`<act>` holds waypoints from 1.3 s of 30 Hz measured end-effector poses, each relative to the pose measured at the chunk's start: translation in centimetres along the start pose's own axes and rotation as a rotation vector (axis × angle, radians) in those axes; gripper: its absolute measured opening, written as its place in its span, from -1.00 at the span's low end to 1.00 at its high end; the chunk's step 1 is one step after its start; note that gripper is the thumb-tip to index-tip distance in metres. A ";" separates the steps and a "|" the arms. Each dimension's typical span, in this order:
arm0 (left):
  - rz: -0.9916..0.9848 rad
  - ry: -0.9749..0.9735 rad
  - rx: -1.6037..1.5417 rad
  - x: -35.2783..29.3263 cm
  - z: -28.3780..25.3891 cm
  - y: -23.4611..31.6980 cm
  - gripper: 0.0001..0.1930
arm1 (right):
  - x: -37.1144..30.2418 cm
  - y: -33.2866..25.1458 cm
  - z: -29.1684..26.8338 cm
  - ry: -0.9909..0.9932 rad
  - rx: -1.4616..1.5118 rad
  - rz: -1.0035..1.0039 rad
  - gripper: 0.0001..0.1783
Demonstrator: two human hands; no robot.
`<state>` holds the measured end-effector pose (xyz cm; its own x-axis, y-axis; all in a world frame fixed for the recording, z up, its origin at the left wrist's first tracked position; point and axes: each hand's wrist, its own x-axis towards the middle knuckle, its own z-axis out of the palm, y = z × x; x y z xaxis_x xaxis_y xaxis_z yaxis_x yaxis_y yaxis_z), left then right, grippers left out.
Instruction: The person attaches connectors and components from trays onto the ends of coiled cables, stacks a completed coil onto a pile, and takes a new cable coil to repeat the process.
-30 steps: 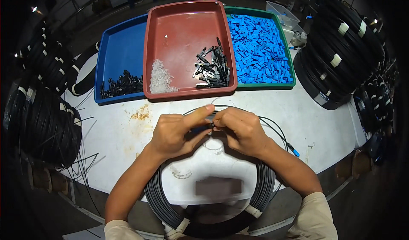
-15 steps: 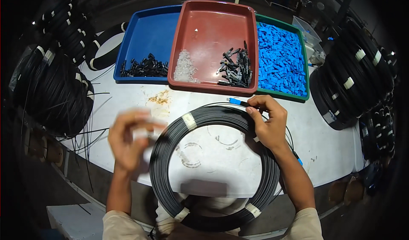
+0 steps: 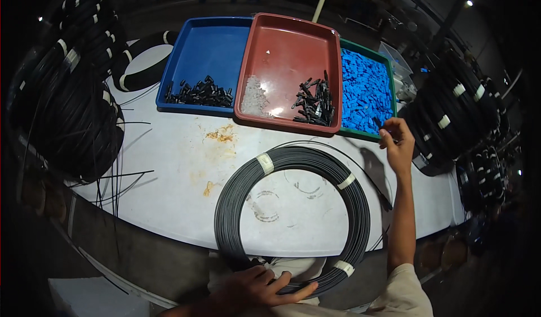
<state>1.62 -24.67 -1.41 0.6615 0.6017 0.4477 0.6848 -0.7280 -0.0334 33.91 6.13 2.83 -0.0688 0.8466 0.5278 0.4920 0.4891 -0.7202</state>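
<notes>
A coil of black cable (image 3: 228, 215), bound with white tape, lies on the table and overhangs the near edge. My left hand (image 3: 262, 286) rests at the coil's near side, its fingers spread over the cable. Beyond the coil to the right, my right hand (image 3: 399, 142) is raised by the near corner of the green tray (image 3: 360, 134). Its thumb and fingers are closed together. Something small and dark shows at the fingertips, too unclear to name. Blue connector pieces (image 3: 363, 86) fill that tray. A loose cable end with a dark sleeve (image 3: 385, 201) lies right of the coil.
A red tray (image 3: 293, 41) holds clear small pieces (image 3: 255, 97) and black parts (image 3: 315, 103). The blue tray (image 3: 214, 35) holds black parts (image 3: 203, 92). Stacked cable coils stand left (image 3: 73, 120) and right (image 3: 439, 120), with loose cable ends jutting over the table at left.
My right hand has let go of the blue-tipped cable end and moved right to the green tray. My left hand has dropped from beside the coil to its near side.
</notes>
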 end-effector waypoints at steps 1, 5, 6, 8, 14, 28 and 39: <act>-0.005 0.058 0.051 -0.5 0.8 0.4 -0.54 | 0.2 0.3 -1.4 0.038 -0.048 0.006 -0.85; 0.049 0.211 -0.002 0.3 2.2 0.4 -0.61 | 1.4 2.6 -8.0 0.066 -0.058 0.101 -0.90; 0.056 0.214 0.000 0.5 2.1 0.5 -0.61 | 1.6 2.4 -9.3 0.071 0.021 0.146 -0.89; 0.077 0.220 -0.090 1.7 0.4 0.5 -0.66 | 2.3 1.9 -12.3 0.080 0.133 0.229 -0.85; -0.057 0.659 -0.357 4.3 -5.3 -1.0 -0.57 | 4.9 0.4 -20.8 0.161 0.361 0.358 -0.51; -1.076 0.825 -1.784 3.3 -6.1 -1.9 -0.20 | 3.2 -2.3 -14.0 -0.059 -0.325 -0.014 -0.82; -1.437 1.098 -1.832 -1.4 -1.9 0.2 -0.79 | -4.4 -6.1 -2.6 -0.596 -0.056 0.409 -0.60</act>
<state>0.26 -26.24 -0.31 -0.3750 0.8453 -0.3805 -0.7710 -0.0565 0.6343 33.48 -1.18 6.10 -0.3232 0.9379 -0.1259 0.6223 0.1105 -0.7749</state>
